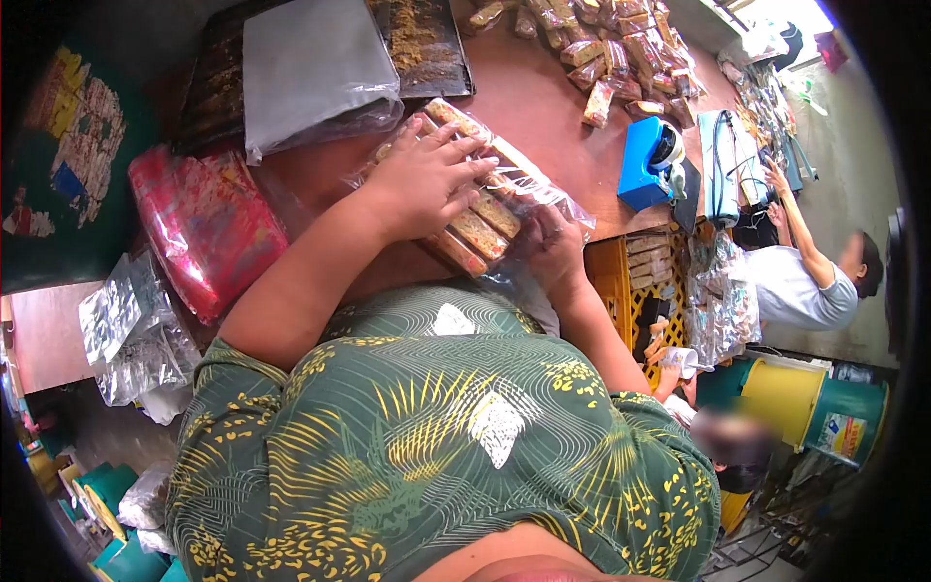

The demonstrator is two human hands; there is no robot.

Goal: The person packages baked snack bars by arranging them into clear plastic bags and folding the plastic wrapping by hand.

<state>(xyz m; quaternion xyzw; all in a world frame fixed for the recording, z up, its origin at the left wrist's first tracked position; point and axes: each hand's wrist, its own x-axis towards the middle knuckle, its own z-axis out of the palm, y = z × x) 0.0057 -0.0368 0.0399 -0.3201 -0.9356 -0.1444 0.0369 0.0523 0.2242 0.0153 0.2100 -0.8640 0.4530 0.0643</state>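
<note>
A clear plastic bag [572, 206] holds several oblong slices of baked bread or cake [480, 236], lined up side by side on the table edge in front of me. My left hand [422, 179] lies across the top of the slices, fingers spread, with nothing gripped. At the bag's right end, my right hand [553, 241] has its fingers closed on the plastic. Part of the pack is hidden under my left hand.
Grey-white plastic sheets [315, 73] lie on a dark tray [427, 48]. Red printed packaging [208, 228] is at left. Wrapped slices [621, 53] are heaped at the back. A blue tape dispenser [642, 165] and yellow crate [611, 281] are right. Two people [800, 286] are nearby.
</note>
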